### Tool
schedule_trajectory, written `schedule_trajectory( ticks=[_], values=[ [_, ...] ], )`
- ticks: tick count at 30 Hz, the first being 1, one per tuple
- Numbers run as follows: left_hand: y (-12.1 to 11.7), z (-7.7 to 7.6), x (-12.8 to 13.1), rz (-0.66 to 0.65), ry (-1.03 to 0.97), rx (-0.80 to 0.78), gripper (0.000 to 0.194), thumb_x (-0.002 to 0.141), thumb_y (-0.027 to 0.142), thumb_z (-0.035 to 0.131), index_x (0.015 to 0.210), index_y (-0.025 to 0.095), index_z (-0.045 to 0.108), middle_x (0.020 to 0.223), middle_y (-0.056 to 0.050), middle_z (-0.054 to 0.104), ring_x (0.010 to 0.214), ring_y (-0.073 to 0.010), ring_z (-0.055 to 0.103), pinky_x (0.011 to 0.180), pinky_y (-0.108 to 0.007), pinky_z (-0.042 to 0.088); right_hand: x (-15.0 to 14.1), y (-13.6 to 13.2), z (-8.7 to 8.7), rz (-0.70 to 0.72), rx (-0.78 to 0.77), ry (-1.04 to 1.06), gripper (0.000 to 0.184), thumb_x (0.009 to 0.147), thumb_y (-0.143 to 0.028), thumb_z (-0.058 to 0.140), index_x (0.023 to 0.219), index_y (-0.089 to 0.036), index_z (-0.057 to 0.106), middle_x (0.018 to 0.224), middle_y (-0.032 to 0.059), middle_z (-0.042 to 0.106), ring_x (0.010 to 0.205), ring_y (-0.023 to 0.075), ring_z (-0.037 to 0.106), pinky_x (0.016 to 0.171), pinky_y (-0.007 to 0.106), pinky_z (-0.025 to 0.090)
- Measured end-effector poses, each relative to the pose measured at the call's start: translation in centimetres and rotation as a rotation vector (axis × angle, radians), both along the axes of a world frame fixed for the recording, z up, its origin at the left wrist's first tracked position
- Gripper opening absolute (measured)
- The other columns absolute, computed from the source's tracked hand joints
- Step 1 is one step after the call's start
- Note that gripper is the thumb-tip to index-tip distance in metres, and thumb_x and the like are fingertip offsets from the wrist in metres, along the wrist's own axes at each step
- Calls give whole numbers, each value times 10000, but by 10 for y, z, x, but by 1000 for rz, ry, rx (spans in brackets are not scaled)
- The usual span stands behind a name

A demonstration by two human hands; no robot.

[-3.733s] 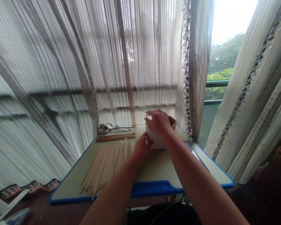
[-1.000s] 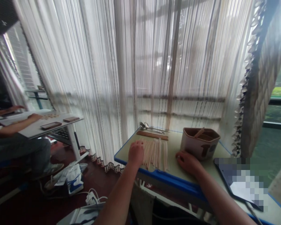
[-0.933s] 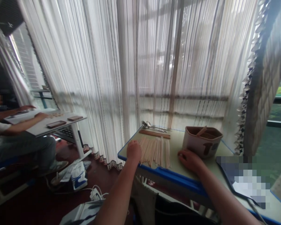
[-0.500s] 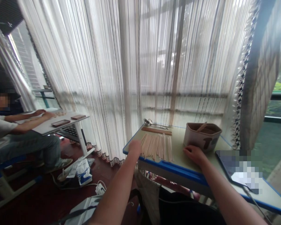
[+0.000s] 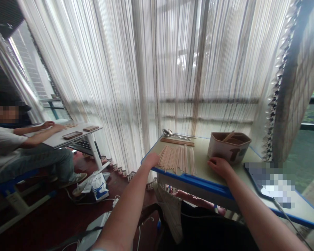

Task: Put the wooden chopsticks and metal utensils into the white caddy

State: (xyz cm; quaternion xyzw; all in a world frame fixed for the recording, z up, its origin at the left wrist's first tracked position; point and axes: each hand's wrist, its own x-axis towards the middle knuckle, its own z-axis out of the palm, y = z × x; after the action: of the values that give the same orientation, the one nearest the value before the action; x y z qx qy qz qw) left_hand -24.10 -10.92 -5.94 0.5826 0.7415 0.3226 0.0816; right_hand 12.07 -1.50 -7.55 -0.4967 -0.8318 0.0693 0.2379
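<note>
1. Both hands are off the bin's top now. A few secs ago both were on the bin (image 5: 219, 150), R over the rim, L at its side. Now L hand (image 5: 152, 160) rests at the front-left of the table (image 5: 201, 150), and R hand (image 5: 220, 166) by the bin's front-left base.
2. Meaning, as I judge it: handling of the bin looks paused; neither hand seems to be lifting or shifting anything.
3. View has swung L since then too, so a co-worker (image 5: 4, 150) at the other table (image 5: 54, 141) now shows, well apart. Last half sec: v. little change, hands only slightly shifted.
4. R hand: fingers loosely curled, part open, nothing seen in it. Can't tell if it touches the bin or sits just beside it.
5. L hand: fingers mostly hidden, so can't tell how far open; no item seen held. It's at the left edge of the sticks (image 5: 175, 158), maybe touching.
6. Bin: upright, right-hand part of table, just beyond R hand, well apart from L. One flat stick (image 5: 229, 136) leans inside, tip above the rim.
7. Sticks: flat, side by side, btwn the hands, much nearer L. Behind them, dark sticks (image 5: 177, 142), then ladles (image 5: 165, 133) at the far edge.
8. Dark slab (image 5: 252, 176), partly blurred out, lies R of the R hand, near the bin.
</note>
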Motion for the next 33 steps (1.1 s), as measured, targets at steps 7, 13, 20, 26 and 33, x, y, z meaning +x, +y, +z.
schedule_trajectory(
  ticks=[7, 13, 20, 26, 33],
  values=[
    [-3, 8, -6, -50, 158, -217, 285, 826, 308, 450, 743, 164, 682, 904, -117, 690, 901, -207, 618, 805, -276, 446, 1, 0, 0, 6, 19, -33, 342, 806, -356, 412, 760, -163, 692, 799, 101, 686, 749, 207, 602, 667, 271, 389],
    [-3, 4, -9, -5, 186, -193, 355, 864, 335, 386, 817, 143, 681, 942, -133, 681, 897, -211, 612, 765, -273, 430, 1, -3, 2, -13, -5, -27, 332, 811, -342, 415, 771, -158, 689, 822, 105, 686, 776, 206, 598, 692, 272, 388],
    [-9, 1, -10, 62, 216, -126, 349, 876, 319, 363, 874, 160, 674, 943, -90, 684, 893, -179, 605, 729, -238, 410, 1, -4, 2, -12, 16, -13, 321, 808, -329, 412, 752, -164, 681, 804, 101, 681, 763, 201, 594, 674, 265, 381],
    [-10, -1, -5, 150, 244, -105, 386, 875, 354, 346, 879, 144, 670, 916, -107, 681, 871, -202, 613, 709, -262, 417, 3, -5, 3, -10, 8, -1, 329, 797, -340, 414, 732, -156, 679, 762, 97, 674, 718, 191, 583, 636, 260, 364],
    [-3, 1, -7, 175, 269, -142, 363, 849, 386, 398, 862, 166, 685, 930, -100, 687, 893, -206, 619, 730, -266, 435, 3, -4, 2, -11, 5, 46, 311, 788, -335, 438, 715, -153, 679, 741, 87, 672, 705, 186, 578, 625, 251, 357]
  ],
)
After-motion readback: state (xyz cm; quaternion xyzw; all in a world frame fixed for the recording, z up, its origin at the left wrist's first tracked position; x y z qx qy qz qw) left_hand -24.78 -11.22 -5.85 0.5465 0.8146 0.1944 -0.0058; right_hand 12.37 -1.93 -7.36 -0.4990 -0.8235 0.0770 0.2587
